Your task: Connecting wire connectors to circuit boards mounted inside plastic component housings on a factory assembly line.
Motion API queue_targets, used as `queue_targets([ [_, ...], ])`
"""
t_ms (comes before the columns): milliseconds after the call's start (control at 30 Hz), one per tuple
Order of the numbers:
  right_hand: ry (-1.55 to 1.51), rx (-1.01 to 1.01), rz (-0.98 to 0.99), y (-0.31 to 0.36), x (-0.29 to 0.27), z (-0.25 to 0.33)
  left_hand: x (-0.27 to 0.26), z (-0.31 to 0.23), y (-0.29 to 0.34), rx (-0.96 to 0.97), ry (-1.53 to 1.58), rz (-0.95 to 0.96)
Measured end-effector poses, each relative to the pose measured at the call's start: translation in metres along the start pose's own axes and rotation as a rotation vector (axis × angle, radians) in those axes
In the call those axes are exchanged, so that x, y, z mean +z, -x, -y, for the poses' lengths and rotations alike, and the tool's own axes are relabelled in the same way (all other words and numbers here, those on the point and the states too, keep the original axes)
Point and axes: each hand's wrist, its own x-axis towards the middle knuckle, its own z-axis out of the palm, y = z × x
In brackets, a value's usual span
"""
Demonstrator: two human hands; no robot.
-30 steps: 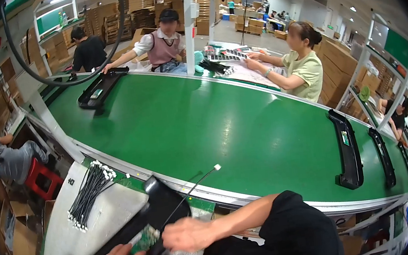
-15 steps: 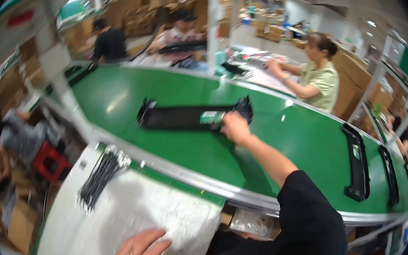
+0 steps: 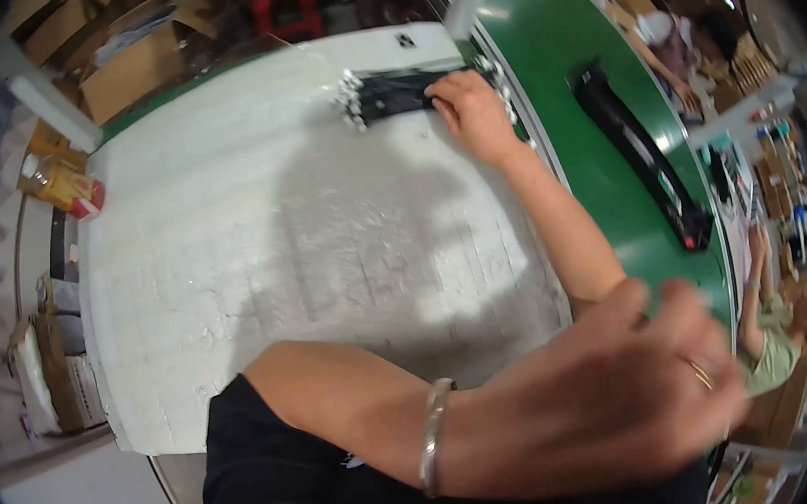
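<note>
"What's nearest?"

"The left hand (image 3: 639,394), blurred, its forearm crossing in front of the body toward the right. There's a metal bracelet (image 3: 432,438) at the wrist and a ring (image 3: 701,375) on a finger. The fingers look curled, but I can't tell whether that grip is clenched or grasping something."

"And past it?"

"The white tabletop (image 3: 173,238), wrinkled, with a shadow across its middle. Beside its left edge is a yellow and red container (image 3: 68,186)."

"Can you read its label?"

"Only the colours; the print is too blurred."

"Where are the cables?"

"The bundle of black cables (image 3: 391,96) lies near the tabletop's far right corner, white connectors (image 3: 349,99) at both ends. The right hand (image 3: 476,116) covers part of it, fingers bent, fingertips at the cables. I can't tell whether its grip has closed on any."

"Any writing over there?"

"A small dark mark (image 3: 405,41) just beyond the bundle, too small to make out."

"Farther off?"

"A green belt (image 3: 543,37) runs along the right, carrying a long black housing (image 3: 623,127). Across it sits a co-worker in light green (image 3: 782,338). Past the tabletop's far edge is a red stool (image 3: 284,5)."
</note>
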Motion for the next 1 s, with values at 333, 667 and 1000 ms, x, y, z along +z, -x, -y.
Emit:
queue_targets([
  [333,-0.042,-0.101,0.184,-0.029,0.038,0.021,-0.006,0.075,0.065,-0.294,-0.021,0.484],
  [667,0.201,-0.173,-0.112,-0.029,-0.066,0.017,-0.013,0.146,0.047,-0.394,0.012,0.172],
  [1000,-0.133,0.238,-0.442,0.048,-0.003,0.072,0.014,0.219,0.067,-0.794,0.319,-0.375],
])
